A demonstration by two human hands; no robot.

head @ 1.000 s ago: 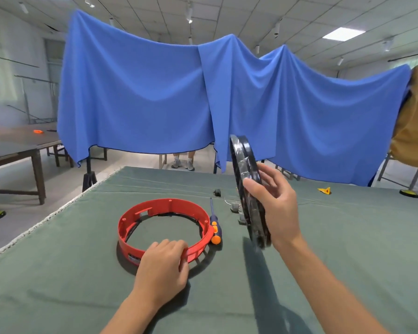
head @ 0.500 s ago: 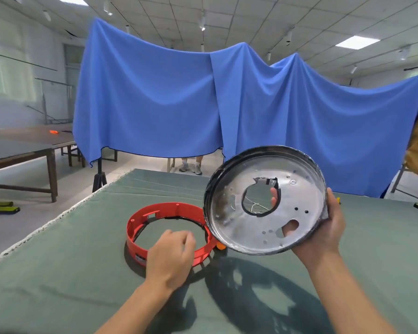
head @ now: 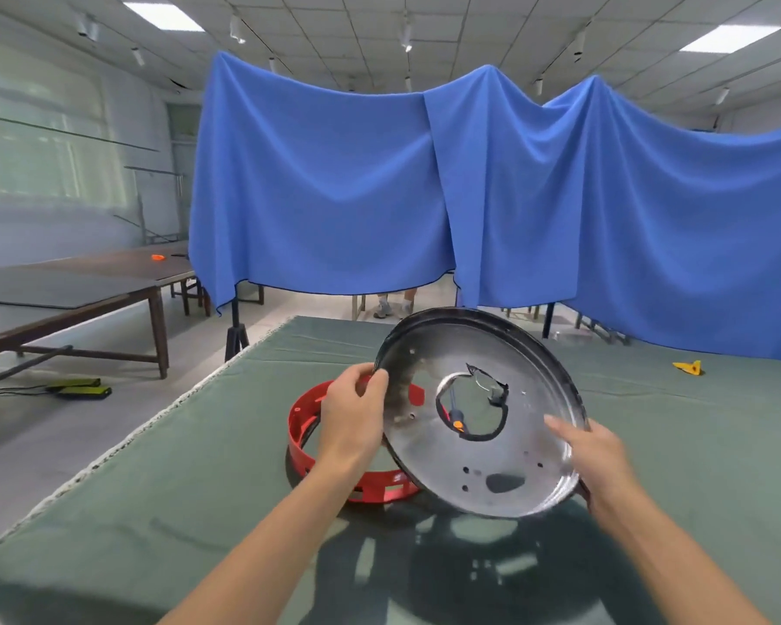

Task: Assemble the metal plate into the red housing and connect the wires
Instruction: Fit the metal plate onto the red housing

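Plate still airborne, both hands on its rim, tilted over the housing.
Left hand [head: 351, 417] pinches the metal plate [head: 483, 444] edge, right hand [head: 598, 457] grips opposite; next: level it, seat into red housing [head: 303, 448].

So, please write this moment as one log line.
stage: plate in air, not seated | left hand: grips metal plate rim | right hand: holds rim | red housing: on table

the tilted metal plate [head: 483, 448], held above the table [head: 199, 512] by the left hand [head: 352, 417] and right hand [head: 598, 453], covers the right part of the red ring [head: 330, 466]. the ring's left wall is uncovered. bare green cloth lies left, near and far right; a yellow piece [head: 688, 367] sits far right.
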